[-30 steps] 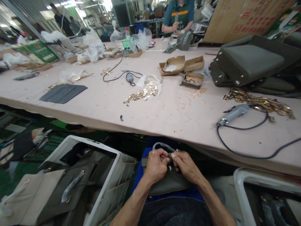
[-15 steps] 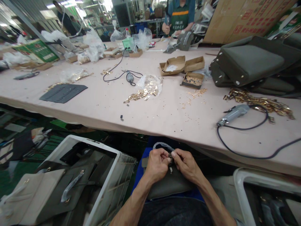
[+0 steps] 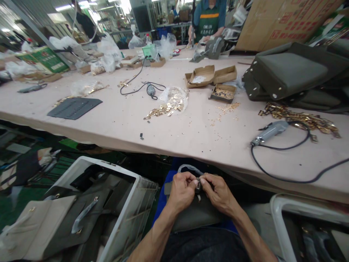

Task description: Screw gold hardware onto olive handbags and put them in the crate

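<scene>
A dark olive handbag [image 3: 195, 220] lies on my lap, its handle [image 3: 189, 167] wrapped in clear plastic. Above its upper part, my left hand [image 3: 183, 191] pinches one side of a small rectangular metal bag clasp [image 3: 198, 185]. Closed around the other side, the thumb and fingers of my right hand [image 3: 217, 191] meet the same fitting. A short pale tab [image 3: 199, 198] shows just below it on the bag. My fingertips cover much of the clasp, so how it sits on the bag cannot be made out.
On the table [image 3: 174, 140] lie an electric screwdriver [image 3: 269, 133] with its cord, gold metal fittings [image 3: 163, 109], and an open box of small screws [image 3: 223, 93]. Bags [image 3: 294, 72] are stacked right. Crates [image 3: 137, 193] flank me. A co-worker [image 3: 208, 22] stands across the table.
My fingers have shifted slightly on the clasp, and more of its rectangular frame shows between them. Across the table, the co-worker's hand has moved a little.
</scene>
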Demonstrator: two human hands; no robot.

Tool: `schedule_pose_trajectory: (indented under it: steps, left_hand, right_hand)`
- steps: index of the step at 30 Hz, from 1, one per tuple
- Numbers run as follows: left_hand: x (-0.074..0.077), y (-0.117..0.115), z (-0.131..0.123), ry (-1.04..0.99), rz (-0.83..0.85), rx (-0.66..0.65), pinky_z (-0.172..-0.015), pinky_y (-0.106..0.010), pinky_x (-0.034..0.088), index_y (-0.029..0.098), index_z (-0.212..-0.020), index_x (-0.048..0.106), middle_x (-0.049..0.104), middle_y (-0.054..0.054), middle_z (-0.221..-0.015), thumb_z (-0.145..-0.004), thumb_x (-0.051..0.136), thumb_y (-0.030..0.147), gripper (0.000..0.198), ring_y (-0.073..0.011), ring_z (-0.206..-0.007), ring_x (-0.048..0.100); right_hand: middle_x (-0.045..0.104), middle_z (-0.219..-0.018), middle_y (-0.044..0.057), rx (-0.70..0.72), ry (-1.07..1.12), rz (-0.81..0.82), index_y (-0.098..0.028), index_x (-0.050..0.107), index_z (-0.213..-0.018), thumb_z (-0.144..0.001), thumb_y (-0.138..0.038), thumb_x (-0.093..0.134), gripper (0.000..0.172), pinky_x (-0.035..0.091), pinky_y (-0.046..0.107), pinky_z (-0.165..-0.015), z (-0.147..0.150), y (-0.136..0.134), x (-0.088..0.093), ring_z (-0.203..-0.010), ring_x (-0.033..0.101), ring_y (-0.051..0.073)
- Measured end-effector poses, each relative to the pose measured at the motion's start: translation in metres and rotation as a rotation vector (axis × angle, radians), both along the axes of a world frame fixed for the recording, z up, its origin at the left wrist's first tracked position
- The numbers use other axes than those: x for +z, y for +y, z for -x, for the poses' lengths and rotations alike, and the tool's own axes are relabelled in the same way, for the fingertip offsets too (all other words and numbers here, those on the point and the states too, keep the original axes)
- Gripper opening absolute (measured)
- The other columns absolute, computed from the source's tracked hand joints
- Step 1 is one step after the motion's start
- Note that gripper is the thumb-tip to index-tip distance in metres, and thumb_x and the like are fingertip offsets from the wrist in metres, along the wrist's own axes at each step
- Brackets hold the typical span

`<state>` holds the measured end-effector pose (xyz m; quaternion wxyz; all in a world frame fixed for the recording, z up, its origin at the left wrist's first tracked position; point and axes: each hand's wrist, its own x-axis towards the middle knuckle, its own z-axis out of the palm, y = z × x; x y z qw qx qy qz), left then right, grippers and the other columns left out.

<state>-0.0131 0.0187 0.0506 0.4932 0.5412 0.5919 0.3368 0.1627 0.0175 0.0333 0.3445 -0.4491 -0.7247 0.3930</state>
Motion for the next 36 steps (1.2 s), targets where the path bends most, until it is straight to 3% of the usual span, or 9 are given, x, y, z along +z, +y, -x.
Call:
schedule_pose_trajectory:
  steps: [7,15,22,30,36]
  left_hand:
    - [0.008,-0.003,-0.003,0.014,0.008,0.008,-0.053,-0.024,0.032,0.015,-0.067,0.069,0.057,0.001,-0.058,-0.078,0.063,0.017,0.013,-0.0121,-0.055,0.048]
    - [0.014,-0.007,-0.003,0.008,0.002,-0.009,-0.053,-0.026,0.030,0.015,-0.065,0.070,0.055,0.001,-0.057,-0.077,0.063,0.018,0.014,-0.0124,-0.055,0.045]
    - [0.018,-0.010,-0.005,0.021,-0.022,-0.038,-0.053,-0.027,0.029,0.015,-0.066,0.070,0.055,0.001,-0.057,-0.079,0.060,0.016,0.016,-0.0129,-0.055,0.046]
    - [0.025,-0.019,-0.011,0.116,-0.036,-0.056,-0.055,-0.028,0.030,0.017,-0.064,0.067,0.056,0.000,-0.058,-0.078,0.059,0.012,0.017,-0.0145,-0.056,0.050]
    - [0.027,-0.025,-0.009,0.095,-0.081,-0.093,-0.056,-0.028,0.031,0.017,-0.069,0.068,0.058,0.000,-0.061,-0.081,0.058,0.014,0.016,-0.0148,-0.058,0.051]
  right_hand:
    - [0.055,-0.066,-0.001,-0.077,-0.080,-0.026,-0.019,0.063,-0.080,-0.101,-0.030,0.051,0.027,0.034,0.030,-0.060,0.002,-0.005,-0.004,-0.061,0.048,0.015]
    - [0.051,-0.061,-0.002,-0.110,-0.078,-0.026,-0.019,0.063,-0.073,-0.099,-0.028,0.052,0.029,0.034,0.029,-0.059,0.003,-0.009,0.006,-0.058,0.046,0.013]
    - [0.065,-0.080,0.003,-0.078,-0.006,-0.122,-0.019,0.074,-0.104,-0.102,-0.028,0.056,0.020,0.042,0.029,-0.064,0.000,-0.014,0.024,-0.068,0.059,0.016]
    - [0.065,-0.072,0.003,0.000,-0.079,-0.219,-0.019,0.073,-0.085,-0.099,-0.021,0.055,0.023,0.042,0.029,-0.061,-0.006,-0.017,0.027,-0.062,0.058,0.015]
    - [0.067,-0.072,0.003,-0.040,-0.035,-0.262,-0.020,0.076,-0.095,-0.097,-0.021,0.058,0.019,0.049,0.031,-0.070,-0.006,-0.023,0.021,-0.062,0.057,0.015]
